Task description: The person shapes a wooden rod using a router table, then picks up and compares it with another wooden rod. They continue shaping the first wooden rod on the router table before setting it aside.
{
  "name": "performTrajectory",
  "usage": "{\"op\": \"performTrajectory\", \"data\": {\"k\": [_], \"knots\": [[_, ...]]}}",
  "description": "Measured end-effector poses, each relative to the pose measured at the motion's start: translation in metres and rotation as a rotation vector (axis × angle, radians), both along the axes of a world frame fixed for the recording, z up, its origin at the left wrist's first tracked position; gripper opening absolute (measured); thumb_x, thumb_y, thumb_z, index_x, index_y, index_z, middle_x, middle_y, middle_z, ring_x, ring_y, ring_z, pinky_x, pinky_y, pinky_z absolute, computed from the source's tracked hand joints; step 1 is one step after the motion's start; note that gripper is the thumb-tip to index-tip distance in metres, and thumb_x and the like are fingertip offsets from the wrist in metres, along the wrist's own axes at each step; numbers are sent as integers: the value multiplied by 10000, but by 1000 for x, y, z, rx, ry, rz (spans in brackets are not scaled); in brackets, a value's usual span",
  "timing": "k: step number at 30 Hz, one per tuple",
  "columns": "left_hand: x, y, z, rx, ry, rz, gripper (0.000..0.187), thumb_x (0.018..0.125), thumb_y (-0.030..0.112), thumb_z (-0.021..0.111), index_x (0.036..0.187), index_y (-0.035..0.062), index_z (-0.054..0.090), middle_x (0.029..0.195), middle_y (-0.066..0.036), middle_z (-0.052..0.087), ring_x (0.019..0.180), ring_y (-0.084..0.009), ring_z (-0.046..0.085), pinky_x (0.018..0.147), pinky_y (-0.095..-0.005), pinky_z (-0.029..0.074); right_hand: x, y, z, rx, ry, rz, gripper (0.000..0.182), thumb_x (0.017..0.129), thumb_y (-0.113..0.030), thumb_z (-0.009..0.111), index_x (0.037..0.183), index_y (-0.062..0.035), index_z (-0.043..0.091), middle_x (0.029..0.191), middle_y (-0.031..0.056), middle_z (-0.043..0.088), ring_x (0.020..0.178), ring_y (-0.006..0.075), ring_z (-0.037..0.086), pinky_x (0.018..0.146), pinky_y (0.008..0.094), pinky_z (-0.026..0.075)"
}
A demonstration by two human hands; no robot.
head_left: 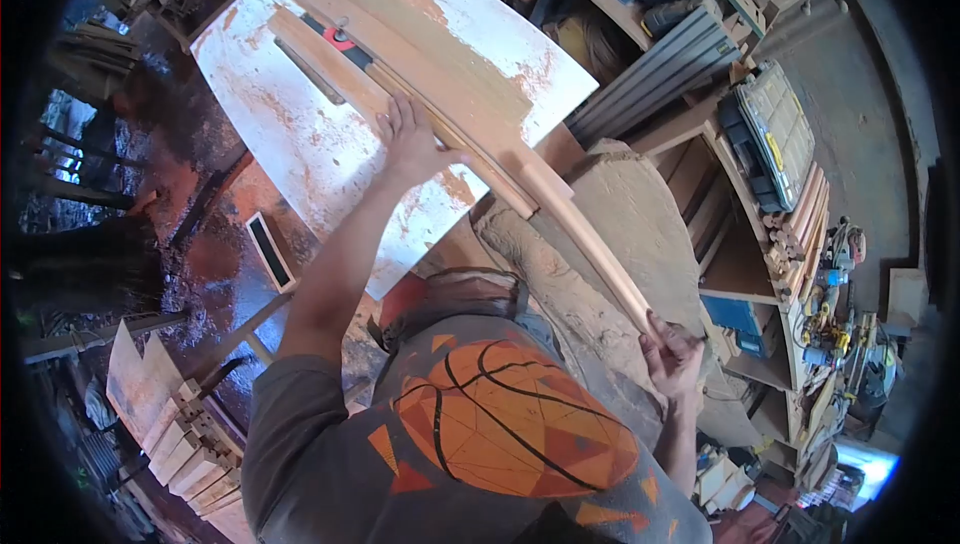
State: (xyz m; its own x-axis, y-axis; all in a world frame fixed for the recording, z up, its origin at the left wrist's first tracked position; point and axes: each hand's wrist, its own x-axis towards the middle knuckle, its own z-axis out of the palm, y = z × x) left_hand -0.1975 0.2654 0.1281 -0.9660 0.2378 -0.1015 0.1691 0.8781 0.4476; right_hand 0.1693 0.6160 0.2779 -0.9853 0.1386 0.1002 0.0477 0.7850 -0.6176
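A long pale wooden strip [595, 249] runs diagonally from the white sawdust-covered tabletop [545, 64] toward my body. My right hand [672, 352] is closed round its near end, beyond the table edge. My left hand [405, 144] lies on the tabletop side with fingers stretched and thumb spread, touching a narrow wooden piece [490, 172] beside a long wooden board [430, 69]. Farther up the table, a red round fitting [340, 39] with a small metal part sits in a dark plate next to the board. A short wooden bar [308, 71] lies left of it.
A large rough wood slab [640, 214] stands right of the table. Shelving [745, 264] beyond it carries a clear-lidded organizer case [770, 134] and stacked wood strips. Cut boards [190, 454] are piled at lower left. A small framed piece [270, 252] lies left of the table.
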Motion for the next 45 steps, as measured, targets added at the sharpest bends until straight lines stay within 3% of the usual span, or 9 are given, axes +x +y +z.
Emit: {"op": "performTrajectory", "data": {"k": [4,7,15,18,20,32,37,45], "knots": [[-10,-6,-11,3,4,10,1481,650,722,819,1551,-165,48,1624,-406,-19,1539,-502,-70,1234,-601,-43,3,19,33,98,-176,15,420,761,-17,784,1180,-34,756,818,174,728,690,241,700,643,327,549],[-12,-8,-6,67,65,26,1456,644,659,863,1552,-158,70,1627,-400,-32,1544,-488,-65,1251,-560,-21,-2,24,35,131,-128,55,427,749,-30,785,1175,-60,763,805,156,724,657,253,693,609,337,546],[-6,-8,-17,91,145,52,1412,663,641,857,1550,-158,103,1612,-420,59,1542,-501,-12,1252,-559,-14,-11,21,44,212,-159,95,465,734,-39,783,1194,-104,762,846,152,738,658,265,696,609,357,552],[-5,-8,-15,97,159,55,1386,671,620,863,1546,-162,125,1603,-426,97,1542,-500,10,1252,-562,-10,-8,22,40,240,-72,170,436,818,-63,776,1250,-104,738,826,147,722,647,224,665,607,327,512],[-3,-7,-15,112,158,54,1373,676,607,866,1543,-166,135,1600,-429,108,1542,-500,17,1252,-564,-9,-9,17,45,225,-116,114,480,732,-37,786,1203,-125,759,857,153,737,665,287,690,612,360,546],[-9,-17,-33,157,203,32,1348,703,618,841,1529,-187,143,1603,-423,113,1541,-501,20,1248,-570,-2,-29,17,39,253,-105,162,521,732,-26,786,1240,-135,738,869,157,738,666,301,700,594,373,555],[-11,-14,0,-19,65,14,1480,640,710,836,1543,-178,70,1617,-416,36,1544,-489,-64,1234,-602,-23,-41,1,48,360,-83,207,549,731,-38,791,1264,-155,724,843,138,729,646,295,694,572,382,552],[-38,-30,5,-33,-66,74,1586,567,738,856,1557,-156,-2,1636,-386,-46,1552,-447,-124,1214,-638,-60,-71,-21,58,416,-106,264,539,743,-50,778,1265,-172,719,829,116,717,643,279,697,547,386,551]]}}
